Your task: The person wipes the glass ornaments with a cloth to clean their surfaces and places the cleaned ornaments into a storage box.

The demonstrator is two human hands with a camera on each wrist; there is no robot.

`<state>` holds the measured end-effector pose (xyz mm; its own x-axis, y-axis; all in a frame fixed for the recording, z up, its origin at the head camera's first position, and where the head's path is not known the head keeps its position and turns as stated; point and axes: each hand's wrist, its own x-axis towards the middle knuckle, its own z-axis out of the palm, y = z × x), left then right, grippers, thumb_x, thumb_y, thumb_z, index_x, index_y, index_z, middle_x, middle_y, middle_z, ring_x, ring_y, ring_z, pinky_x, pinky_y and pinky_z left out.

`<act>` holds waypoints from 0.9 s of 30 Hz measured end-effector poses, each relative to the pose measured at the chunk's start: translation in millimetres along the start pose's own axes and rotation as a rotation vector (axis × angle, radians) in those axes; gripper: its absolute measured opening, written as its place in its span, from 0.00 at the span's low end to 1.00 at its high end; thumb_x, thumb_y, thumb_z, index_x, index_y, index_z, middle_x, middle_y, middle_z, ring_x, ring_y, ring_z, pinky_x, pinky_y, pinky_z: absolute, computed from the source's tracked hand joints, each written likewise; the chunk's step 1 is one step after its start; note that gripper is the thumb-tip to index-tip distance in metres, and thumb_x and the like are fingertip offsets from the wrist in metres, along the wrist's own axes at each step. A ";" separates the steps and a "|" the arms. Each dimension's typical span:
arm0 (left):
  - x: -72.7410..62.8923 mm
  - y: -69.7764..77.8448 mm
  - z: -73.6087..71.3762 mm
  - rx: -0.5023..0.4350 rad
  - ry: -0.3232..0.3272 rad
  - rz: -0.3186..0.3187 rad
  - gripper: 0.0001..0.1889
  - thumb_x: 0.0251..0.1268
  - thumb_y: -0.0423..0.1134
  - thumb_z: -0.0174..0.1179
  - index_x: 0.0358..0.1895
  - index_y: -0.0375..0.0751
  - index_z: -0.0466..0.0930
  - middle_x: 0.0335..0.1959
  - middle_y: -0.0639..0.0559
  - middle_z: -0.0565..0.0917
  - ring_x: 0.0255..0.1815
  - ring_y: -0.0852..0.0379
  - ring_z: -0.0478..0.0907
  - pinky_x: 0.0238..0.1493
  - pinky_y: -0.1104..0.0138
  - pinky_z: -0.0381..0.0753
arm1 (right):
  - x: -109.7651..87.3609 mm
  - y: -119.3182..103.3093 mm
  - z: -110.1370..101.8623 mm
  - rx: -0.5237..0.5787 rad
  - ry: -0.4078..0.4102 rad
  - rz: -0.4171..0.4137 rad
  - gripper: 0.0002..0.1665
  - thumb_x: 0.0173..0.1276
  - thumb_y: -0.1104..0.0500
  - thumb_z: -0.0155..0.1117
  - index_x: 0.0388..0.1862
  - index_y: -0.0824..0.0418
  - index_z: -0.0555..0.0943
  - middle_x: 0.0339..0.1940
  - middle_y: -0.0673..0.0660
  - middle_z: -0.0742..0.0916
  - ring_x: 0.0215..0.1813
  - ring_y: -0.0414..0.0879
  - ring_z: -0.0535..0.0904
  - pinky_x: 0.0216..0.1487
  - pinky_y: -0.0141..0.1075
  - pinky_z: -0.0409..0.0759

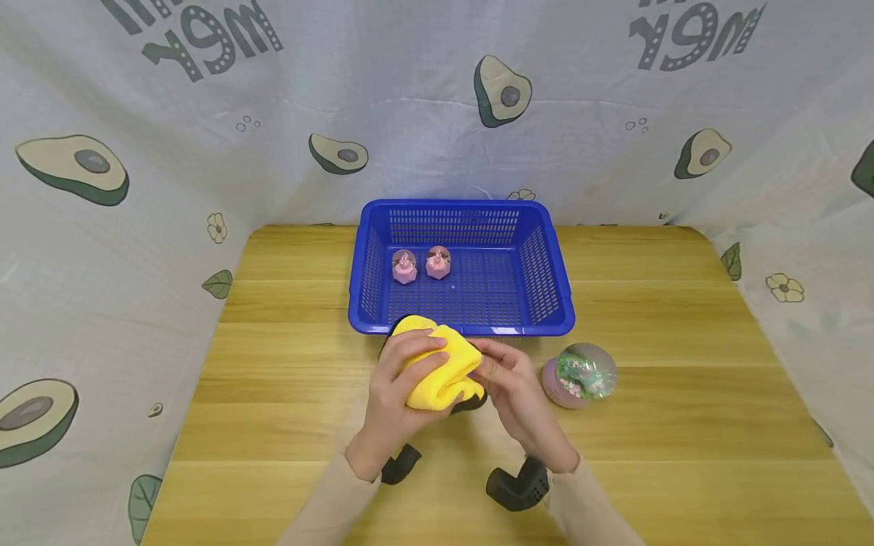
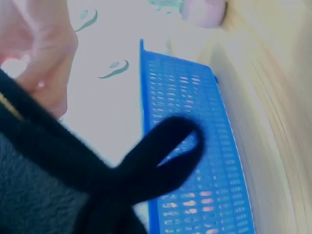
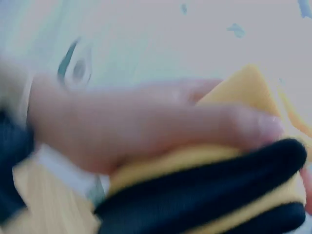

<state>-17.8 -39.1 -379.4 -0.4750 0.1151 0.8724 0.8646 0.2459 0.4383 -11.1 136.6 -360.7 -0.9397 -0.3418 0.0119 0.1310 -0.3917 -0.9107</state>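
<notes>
A folded yellow cloth (image 1: 447, 371) with a black border is held over the front of the blue basket. My left hand (image 1: 399, 387) grips it from the left, fingers curled over the yellow side. In the right wrist view, the left thumb (image 3: 253, 127) presses along the cloth (image 3: 243, 90). My right hand (image 1: 515, 387) has its thumb and fingers pinched at the cloth's right side. There, in the left wrist view, a small pale glossy thing (image 2: 15, 66) shows by the right hand (image 2: 46, 63), mostly hidden. A black loop (image 2: 190, 161) hangs from the cloth.
Two small pink-based snow globes (image 1: 404, 268) stand in the left of the blue basket (image 1: 560, 303). A larger snow globe (image 1: 580, 375) leans on the wooden table (image 1: 683, 425), right of my right hand. An avocado-print curtain (image 1: 423, 91) encloses the table's back and sides.
</notes>
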 end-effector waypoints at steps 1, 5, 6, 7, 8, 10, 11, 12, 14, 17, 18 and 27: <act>-0.3 -0.8 0.7 0.030 0.007 0.052 0.17 0.61 0.46 0.64 0.46 0.38 0.77 0.46 0.41 0.79 0.50 0.40 0.74 0.55 0.54 0.74 | 0.1 0.0 -0.1 0.032 -0.009 0.055 0.16 0.73 0.67 0.46 0.45 0.57 0.82 0.42 0.51 0.85 0.44 0.41 0.80 0.46 0.32 0.79; -2.2 -3.8 3.6 0.106 0.052 0.174 0.16 0.61 0.46 0.64 0.44 0.38 0.77 0.44 0.41 0.79 0.49 0.38 0.75 0.53 0.53 0.76 | 0.5 1.5 -1.4 0.085 -0.035 0.246 0.21 0.78 0.55 0.41 0.41 0.51 0.84 0.39 0.47 0.84 0.43 0.40 0.78 0.44 0.33 0.78; -2.7 -4.0 4.4 0.100 0.067 0.174 0.16 0.61 0.45 0.64 0.44 0.37 0.77 0.44 0.40 0.79 0.49 0.38 0.75 0.52 0.53 0.76 | 0.7 1.9 -1.4 0.084 -0.034 0.279 0.21 0.79 0.53 0.41 0.41 0.50 0.84 0.38 0.47 0.84 0.42 0.40 0.78 0.44 0.33 0.78; -3.2 -4.1 5.1 0.083 0.081 0.159 0.16 0.61 0.45 0.65 0.44 0.37 0.76 0.44 0.40 0.79 0.49 0.38 0.75 0.53 0.52 0.76 | 1.0 2.3 -1.3 0.084 -0.031 0.300 0.21 0.79 0.51 0.41 0.40 0.50 0.85 0.37 0.47 0.83 0.42 0.40 0.77 0.43 0.33 0.78; -3.9 -4.1 5.9 0.054 0.097 0.128 0.17 0.60 0.45 0.65 0.44 0.36 0.76 0.44 0.39 0.79 0.49 0.38 0.75 0.53 0.53 0.75 | 1.5 3.0 -1.1 0.090 -0.034 0.309 0.21 0.79 0.51 0.41 0.39 0.50 0.84 0.37 0.47 0.83 0.42 0.40 0.77 0.43 0.32 0.78; -5.3 -2.7 7.0 -0.019 0.134 0.021 0.19 0.59 0.46 0.66 0.44 0.34 0.75 0.45 0.39 0.78 0.49 0.41 0.75 0.54 0.55 0.75 | 2.3 4.0 0.2 0.098 -0.036 0.312 0.20 0.78 0.50 0.43 0.38 0.51 0.84 0.35 0.47 0.83 0.40 0.39 0.78 0.42 0.30 0.78; -6.0 -1.9 7.3 -0.065 0.151 -0.046 0.21 0.59 0.47 0.66 0.45 0.33 0.75 0.46 0.39 0.78 0.50 0.42 0.75 0.54 0.56 0.75 | 2.6 4.4 1.0 0.103 -0.040 0.303 0.20 0.78 0.50 0.43 0.39 0.53 0.84 0.35 0.47 0.83 0.40 0.39 0.78 0.42 0.30 0.78; -6.7 -0.9 7.5 -0.112 0.167 -0.116 0.22 0.58 0.48 0.66 0.45 0.33 0.74 0.46 0.39 0.78 0.50 0.43 0.75 0.55 0.57 0.75 | 2.8 4.5 2.2 0.103 -0.042 0.285 0.19 0.78 0.50 0.45 0.39 0.54 0.83 0.34 0.48 0.83 0.40 0.39 0.79 0.42 0.29 0.79; -8.0 0.8 7.4 -0.184 0.201 -0.250 0.26 0.58 0.51 0.66 0.47 0.31 0.73 0.48 0.40 0.78 0.52 0.46 0.75 0.55 0.59 0.73 | 2.6 4.4 5.0 0.084 -0.037 0.219 0.16 0.77 0.53 0.47 0.40 0.57 0.81 0.37 0.49 0.84 0.41 0.39 0.79 0.44 0.29 0.79; -9.6 3.1 6.0 -0.260 0.225 -0.413 0.31 0.57 0.55 0.65 0.50 0.30 0.72 0.50 0.42 0.77 0.51 0.49 0.74 0.54 0.63 0.73 | 1.4 4.3 9.5 -0.025 0.001 0.077 0.10 0.74 0.59 0.52 0.45 0.64 0.77 0.41 0.52 0.84 0.44 0.41 0.79 0.48 0.31 0.79; -9.8 3.6 5.3 -0.279 0.225 -0.458 0.33 0.57 0.56 0.65 0.51 0.29 0.72 0.50 0.43 0.77 0.51 0.50 0.74 0.53 0.64 0.74 | 0.8 4.1 10.9 -0.078 0.020 0.027 0.09 0.73 0.61 0.54 0.46 0.66 0.76 0.42 0.53 0.83 0.45 0.42 0.79 0.48 0.32 0.79; -10.5 3.6 -8.9 -0.377 0.064 -0.775 0.35 0.56 0.58 0.65 0.56 0.32 0.70 0.43 0.48 0.77 0.39 0.55 0.75 0.40 0.69 0.77 | 1.1 2.3 9.0 -0.549 -0.024 -0.450 0.22 0.66 0.62 0.64 0.54 0.76 0.74 0.47 0.67 0.80 0.45 0.43 0.79 0.48 0.33 0.80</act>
<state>-8.3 -48.0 -385.0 -0.9529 -0.0102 0.3030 0.3024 -0.1046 0.9474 -9.0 127.6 -359.1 -0.8572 -0.2696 0.4388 -0.4519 -0.0148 -0.8919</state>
